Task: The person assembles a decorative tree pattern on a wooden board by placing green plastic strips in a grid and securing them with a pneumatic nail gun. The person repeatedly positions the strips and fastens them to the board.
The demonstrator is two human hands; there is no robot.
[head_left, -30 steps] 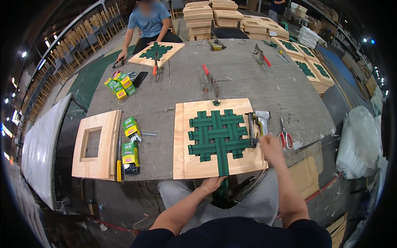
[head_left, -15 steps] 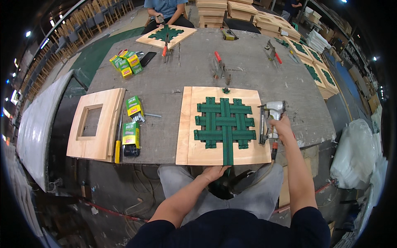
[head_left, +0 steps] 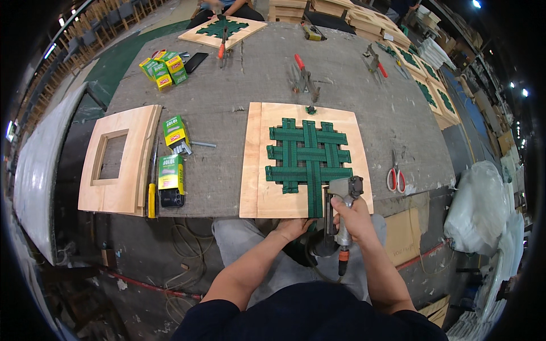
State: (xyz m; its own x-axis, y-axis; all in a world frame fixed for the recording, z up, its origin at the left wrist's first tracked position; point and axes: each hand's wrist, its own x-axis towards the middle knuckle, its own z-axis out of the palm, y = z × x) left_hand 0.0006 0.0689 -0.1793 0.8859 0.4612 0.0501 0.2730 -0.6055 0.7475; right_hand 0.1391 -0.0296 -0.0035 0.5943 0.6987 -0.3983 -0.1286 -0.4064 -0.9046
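A square wooden panel (head_left: 250,170) lies at the table's near edge. Green webbing straps (head_left: 310,150) are woven over its middle, and one long strap (head_left: 314,199) runs down to the near edge. My left hand (head_left: 293,228) is closed at that edge, gripping the end of this strap; its fingertips are partly hidden. In my right hand (head_left: 354,219) is a pneumatic staple gun (head_left: 344,193), its nose beside the long strap at the panel's lower part. A hose hangs from its handle.
Left lie wooden frames (head_left: 91,165), a yellow-handled screwdriver (head_left: 151,199), staple boxes (head_left: 170,173) and a phone (head_left: 172,198). Red-handled scissors (head_left: 396,177) lie right, pincers (head_left: 307,82) beyond the panel. Across the table, a person handles another webbed panel (head_left: 250,28).
The staple gun in my right hand has moved left and nearer, from beside the panel to the long strap. The scissors are now uncovered. My left hand stays at the edge.
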